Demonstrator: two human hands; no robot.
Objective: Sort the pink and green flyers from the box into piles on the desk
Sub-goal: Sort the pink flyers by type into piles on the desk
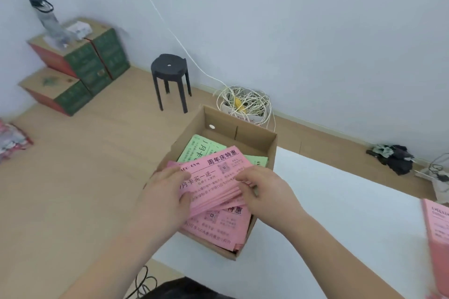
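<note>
Now the left hand [167, 193] and right hand [266, 192] pinch opposite edges of a fanned sheaf of pink paper flyers [213, 176] above the open brown cardboard box [255, 135] on the white desk [340, 206]. Green paper flyers [200, 150] lie inside; a blurred pink pile [437, 230], probably flyers, sits far right.

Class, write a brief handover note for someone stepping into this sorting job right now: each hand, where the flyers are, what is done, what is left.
Left hand: grips the left end of a bundle of pink flyers, thumb on top.
Right hand: its fingers pinch the bundle's right edge.
The bundle is held over the open cardboard box; green flyers and loose pink flyers lie inside.
Done: one pink pile on the desk, at the right edge of view.
Left: carry this bundle to the pink pile, then empty the box; no green pile is in view.
</note>
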